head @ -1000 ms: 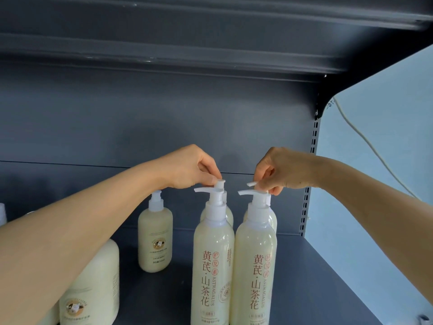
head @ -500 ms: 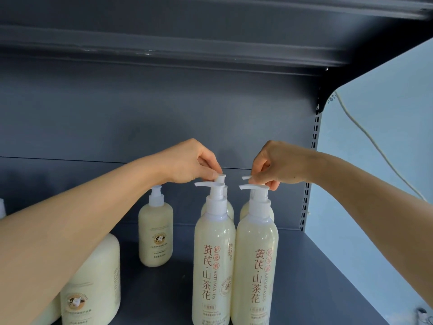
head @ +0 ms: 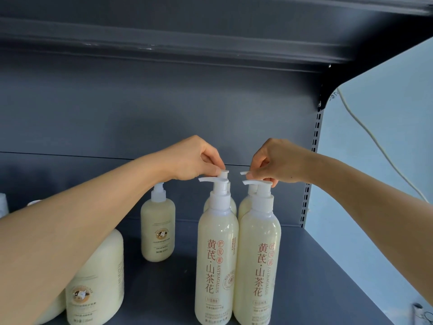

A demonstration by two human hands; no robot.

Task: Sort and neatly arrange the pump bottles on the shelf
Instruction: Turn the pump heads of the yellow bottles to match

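Two tall cream pump bottles with red lettering stand side by side at the front of the dark shelf (head: 328, 277): the front left bottle (head: 216, 261) and the front right bottle (head: 259, 266). Behind each stands another like it, mostly hidden: the rear left bottle (head: 232, 205) and the rear right bottle (head: 244, 205). My left hand (head: 194, 160) pinches the white pump head of the rear left bottle. My right hand (head: 276, 163) pinches the pump head of the rear right bottle, whose nozzle points left.
A shorter cream bottle (head: 158, 231) with a cow logo stands further left at mid-depth. A wide cream bottle (head: 98, 282) stands at the front left under my left forearm. A slotted upright (head: 309, 174) bounds the shelf's right end. A white cable (head: 375, 141) hangs on the wall beyond.
Both hands stay pinched on the rear pump heads. The view has risen slightly, and the rear right nozzle has shifted a little.
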